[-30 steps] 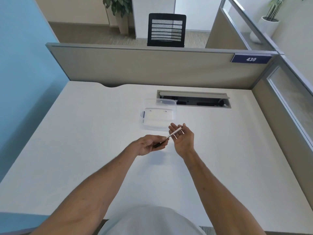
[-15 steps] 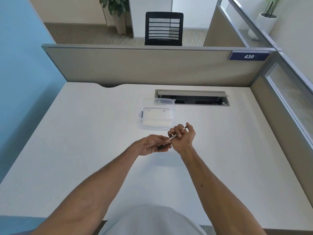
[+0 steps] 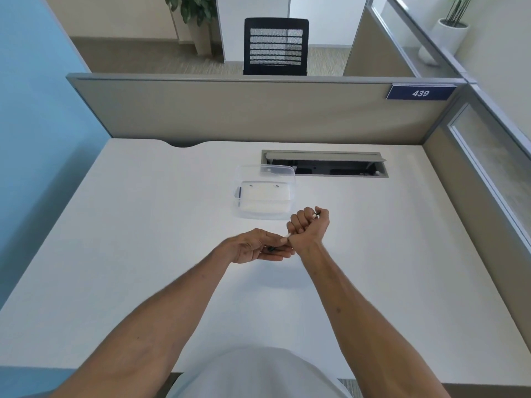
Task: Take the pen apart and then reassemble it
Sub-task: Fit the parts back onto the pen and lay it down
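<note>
Both hands hold one slim pen (image 3: pixel 288 234) above the white desk (image 3: pixel 143 254). My right hand (image 3: pixel 309 227) is a closed fist around the pen's upper part; its dark end pokes out past the knuckles at the top. My left hand (image 3: pixel 258 248) pinches the pen's lower, dark end between thumb and fingertips. Only a short pale stretch of the barrel shows between the two hands; the rest is hidden in the fists. Whether the pen's parts are joined or separated, I cannot tell.
A clear plastic box (image 3: pixel 238 179) with a blue side latch stands just beyond my hands. Behind it an open cable slot (image 3: pixel 324 165) cuts into the desk. Grey partition walls (image 3: pixel 230 110) close the desk at the back and right; a blue wall stands at the left.
My right hand, open a second ago with the pen lying across its fingers, has curled into a fist around the pen. The left hand has kept its pinch on the lower end.
</note>
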